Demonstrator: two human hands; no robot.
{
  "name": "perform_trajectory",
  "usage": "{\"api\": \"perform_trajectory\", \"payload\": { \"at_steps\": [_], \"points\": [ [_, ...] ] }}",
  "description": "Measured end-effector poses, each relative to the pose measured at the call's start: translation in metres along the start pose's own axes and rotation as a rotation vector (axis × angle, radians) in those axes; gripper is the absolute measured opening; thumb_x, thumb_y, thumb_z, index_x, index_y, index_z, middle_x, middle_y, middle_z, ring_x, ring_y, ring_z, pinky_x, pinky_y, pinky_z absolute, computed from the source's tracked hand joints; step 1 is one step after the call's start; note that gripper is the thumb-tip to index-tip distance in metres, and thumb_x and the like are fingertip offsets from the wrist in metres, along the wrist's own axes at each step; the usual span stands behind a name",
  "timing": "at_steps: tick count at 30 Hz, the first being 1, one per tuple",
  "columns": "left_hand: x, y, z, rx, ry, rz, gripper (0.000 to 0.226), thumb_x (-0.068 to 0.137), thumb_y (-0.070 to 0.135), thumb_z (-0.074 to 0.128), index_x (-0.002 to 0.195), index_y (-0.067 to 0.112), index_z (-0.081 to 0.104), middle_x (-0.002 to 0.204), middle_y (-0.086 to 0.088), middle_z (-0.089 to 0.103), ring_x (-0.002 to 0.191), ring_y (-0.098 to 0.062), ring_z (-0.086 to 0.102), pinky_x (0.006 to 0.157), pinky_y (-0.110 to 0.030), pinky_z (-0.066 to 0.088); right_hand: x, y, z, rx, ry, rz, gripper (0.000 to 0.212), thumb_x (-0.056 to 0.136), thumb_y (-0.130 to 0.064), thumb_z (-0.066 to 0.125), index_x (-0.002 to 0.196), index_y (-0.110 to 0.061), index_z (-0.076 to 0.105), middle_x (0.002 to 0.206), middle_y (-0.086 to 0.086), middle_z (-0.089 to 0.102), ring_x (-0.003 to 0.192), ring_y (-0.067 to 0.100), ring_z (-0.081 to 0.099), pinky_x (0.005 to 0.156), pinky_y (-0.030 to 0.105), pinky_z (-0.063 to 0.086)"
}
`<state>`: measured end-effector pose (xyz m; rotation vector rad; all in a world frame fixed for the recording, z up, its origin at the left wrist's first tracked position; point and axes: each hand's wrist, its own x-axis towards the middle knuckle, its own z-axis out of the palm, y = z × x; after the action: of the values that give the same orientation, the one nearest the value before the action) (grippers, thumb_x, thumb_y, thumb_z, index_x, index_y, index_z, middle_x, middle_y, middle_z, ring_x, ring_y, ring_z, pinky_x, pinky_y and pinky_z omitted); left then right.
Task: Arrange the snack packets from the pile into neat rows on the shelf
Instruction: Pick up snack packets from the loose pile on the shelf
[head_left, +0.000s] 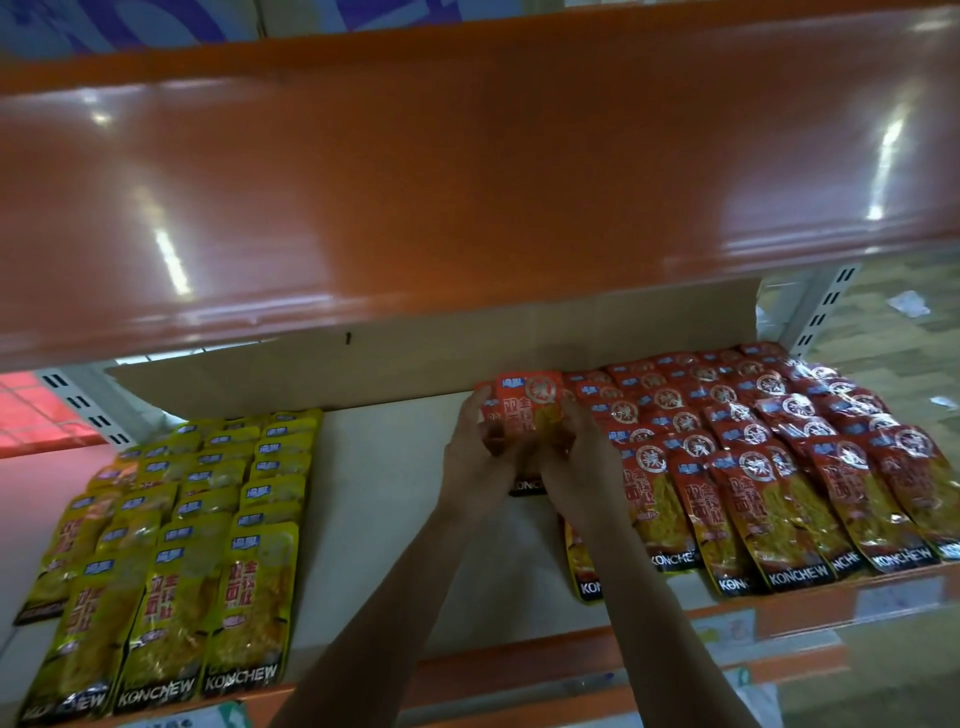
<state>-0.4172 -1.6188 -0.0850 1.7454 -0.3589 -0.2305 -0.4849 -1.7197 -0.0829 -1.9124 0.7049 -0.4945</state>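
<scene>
Both hands hold a small stack of red snack packets (530, 410) upright over the white shelf board (374, 519), near its back. My left hand (475, 457) grips the stack's left side and my right hand (576, 462) grips its right side. Directly to the right lie overlapping rows of red packets (769, 457), reaching to the shelf's front edge. Rows of yellow packets (176, 545) fill the left part of the shelf. A bare strip of board separates the two groups under my forearms.
An orange upper shelf (467, 182) overhangs close above the work area. A brown cardboard sheet (467, 343) stands along the back of the shelf. Grey slotted uprights (826, 306) flank both ends. The orange front rail (519, 670) carries price labels.
</scene>
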Motion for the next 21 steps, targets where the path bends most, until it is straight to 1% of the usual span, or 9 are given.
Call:
{"api": "perform_trajectory", "payload": {
  "at_steps": [1,4,6,10,12,14,16,18,21],
  "points": [
    [0.002,-0.002,-0.004,0.007,0.033,-0.006,0.067,0.080,0.028,0.075,0.137,0.033,0.040,0.109,0.004,0.066,0.090,-0.005,0.066,0.071,-0.017,0.056,0.001,0.000,0.001,-0.014,-0.009,-0.004,0.052,0.090,-0.007,0.054,0.139,-0.021,0.041,0.129,-0.001,0.056,0.117,0.017,0.055,0.098,0.039,0.048],
    [0.002,-0.009,-0.014,0.129,0.107,-0.035,0.061,0.083,0.025,0.072,0.136,0.030,0.041,0.103,0.004,0.064,0.077,0.004,0.060,0.053,-0.004,0.046,0.000,0.002,0.001,-0.047,-0.008,-0.024,0.049,0.091,-0.008,0.053,0.138,-0.019,0.044,0.130,-0.002,0.056,0.118,0.015,0.053,0.100,0.036,0.047],
    [0.000,-0.013,-0.016,0.189,0.099,-0.054,0.062,0.084,0.024,0.072,0.137,0.027,0.041,0.099,0.004,0.062,0.072,0.006,0.057,0.051,-0.003,0.044,-0.002,-0.001,0.000,-0.078,0.011,-0.050,0.046,0.091,-0.007,0.053,0.136,-0.016,0.047,0.129,0.000,0.056,0.118,0.016,0.053,0.100,0.034,0.046],
    [-0.002,-0.017,-0.012,0.291,0.081,-0.034,0.062,0.083,0.029,0.072,0.138,0.022,0.044,0.092,0.006,0.061,0.074,0.000,0.058,0.059,-0.007,0.046,-0.005,-0.001,0.000,-0.143,-0.002,-0.067,0.041,0.092,-0.008,0.052,0.132,-0.013,0.049,0.126,0.004,0.057,0.115,0.020,0.054,0.097,0.033,0.046],
    [-0.002,-0.017,-0.009,0.376,0.108,-0.014,0.062,0.083,0.034,0.072,0.138,0.021,0.046,0.093,0.004,0.065,0.080,-0.008,0.062,0.070,-0.018,0.051,-0.005,-0.002,0.001,-0.159,-0.018,-0.062,0.042,0.091,-0.007,0.051,0.133,-0.013,0.049,0.128,0.005,0.056,0.116,0.020,0.052,0.098,0.031,0.045],
    [-0.002,-0.018,-0.005,0.456,0.124,-0.018,0.066,0.081,0.043,0.071,0.138,0.023,0.044,0.107,-0.002,0.068,0.093,-0.015,0.066,0.084,-0.030,0.055,-0.006,-0.003,0.001,-0.175,-0.019,-0.066,0.044,0.091,-0.005,0.049,0.135,-0.013,0.048,0.131,0.005,0.053,0.119,0.020,0.050,0.098,0.027,0.041],
    [-0.001,-0.020,-0.002,0.517,0.124,-0.019,0.070,0.080,0.052,0.069,0.138,0.024,0.043,0.120,-0.003,0.066,0.103,-0.019,0.065,0.091,-0.034,0.053,-0.006,-0.003,0.001,-0.178,-0.017,-0.065,0.045,0.090,-0.004,0.049,0.135,-0.012,0.047,0.133,0.006,0.052,0.121,0.020,0.048,0.098,0.025,0.039],
    [0.001,-0.022,-0.001,0.556,0.118,0.006,0.070,0.080,0.055,0.067,0.138,0.023,0.044,0.122,-0.002,0.065,0.103,-0.019,0.065,0.090,-0.031,0.051,-0.008,-0.003,0.001,-0.192,-0.012,-0.063,0.045,0.090,-0.004,0.050,0.135,-0.012,0.047,0.133,0.006,0.052,0.121,0.021,0.048,0.097,0.025,0.039],
    [0.004,-0.022,0.000,0.589,0.116,0.065,0.066,0.079,0.055,0.067,0.134,0.022,0.049,0.113,-0.001,0.069,0.096,-0.017,0.067,0.084,-0.028,0.052,-0.009,-0.005,0.001,-0.197,-0.010,-0.075,0.044,0.090,-0.003,0.049,0.134,-0.012,0.049,0.132,0.006,0.052,0.121,0.021,0.048,0.098,0.026,0.039]
  ]
}}
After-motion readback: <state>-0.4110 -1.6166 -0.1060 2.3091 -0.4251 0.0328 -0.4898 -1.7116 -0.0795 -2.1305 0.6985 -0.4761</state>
